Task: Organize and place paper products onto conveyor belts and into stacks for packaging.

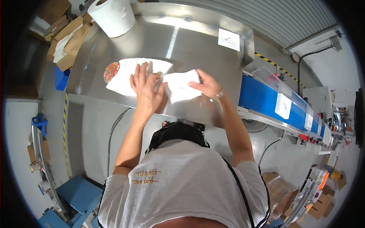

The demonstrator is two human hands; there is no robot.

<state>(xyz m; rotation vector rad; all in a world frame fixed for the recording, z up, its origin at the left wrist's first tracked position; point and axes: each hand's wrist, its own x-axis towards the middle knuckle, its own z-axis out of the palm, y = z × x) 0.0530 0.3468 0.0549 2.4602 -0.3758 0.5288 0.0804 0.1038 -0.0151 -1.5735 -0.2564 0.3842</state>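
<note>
A fanned row of overlapping white flat packets (pixel 122 78) lies on the steel table (pixel 201 45). At its left end a round, colourful printed face (pixel 112 72) shows. My left hand (pixel 145 87) rests on the right part of the row, fingers spread. My right hand (pixel 207 84) grips the right edge of a white packet (pixel 180 86), thumb on top and fingers around the edge. That packet is close beside the row's right end, near the table's front edge. Whether it is a single piece or a small stack, I cannot tell.
A large white roll (pixel 113 17) stands at the table's far left corner, near open cardboard boxes (pixel 72 40). A white sheet (pixel 229 39) lies at the far right. Right of the table runs a blue conveyor belt (pixel 260 95) carrying white packets (pixel 283 106), with a clear cover alongside.
</note>
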